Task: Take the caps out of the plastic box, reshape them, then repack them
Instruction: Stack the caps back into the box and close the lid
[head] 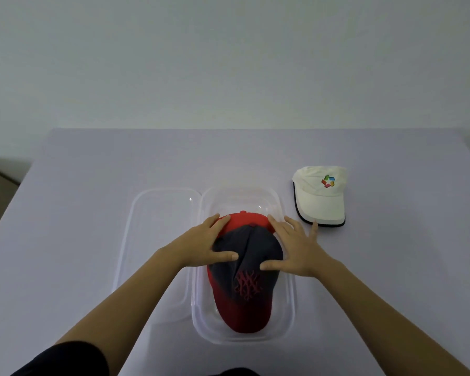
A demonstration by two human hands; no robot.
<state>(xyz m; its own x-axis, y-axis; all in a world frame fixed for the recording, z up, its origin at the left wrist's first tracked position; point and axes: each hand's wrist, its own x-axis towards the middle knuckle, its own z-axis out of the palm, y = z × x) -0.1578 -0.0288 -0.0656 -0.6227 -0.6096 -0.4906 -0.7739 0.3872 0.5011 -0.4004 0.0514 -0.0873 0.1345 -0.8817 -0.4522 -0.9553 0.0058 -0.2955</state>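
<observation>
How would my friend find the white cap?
Start at the clear box in the middle of the table. Right of it, outside, lies the white cap. Unlike the red cap in the box, it has a colourful logo.

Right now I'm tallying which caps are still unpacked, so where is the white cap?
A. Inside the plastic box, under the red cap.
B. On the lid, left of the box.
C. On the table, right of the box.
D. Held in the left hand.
C: the white cap lies on the table, right of the plastic box and apart from it.
</observation>
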